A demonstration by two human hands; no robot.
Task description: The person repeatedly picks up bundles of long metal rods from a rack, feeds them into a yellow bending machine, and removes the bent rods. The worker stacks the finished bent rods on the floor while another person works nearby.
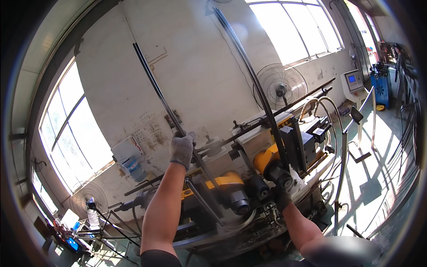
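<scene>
My left hand (183,149), in a grey work glove, grips a long thin black metal strip (153,82) that curves up toward the ceiling. My right hand (282,198), in a dark glove, is low beside the machine and holds the bottom end of a second black curved strip (249,71) that also rises high. Both strips run down into a bending machine (249,173) with yellow motor housings and dark rollers right in front of me.
A round wire-guarded fan (281,85) stands behind the machine by the white wall. A control box with a blue screen (353,82) stands at the right. Bent metal hoops (342,147) lean at the right. Another fan (89,199) is low left.
</scene>
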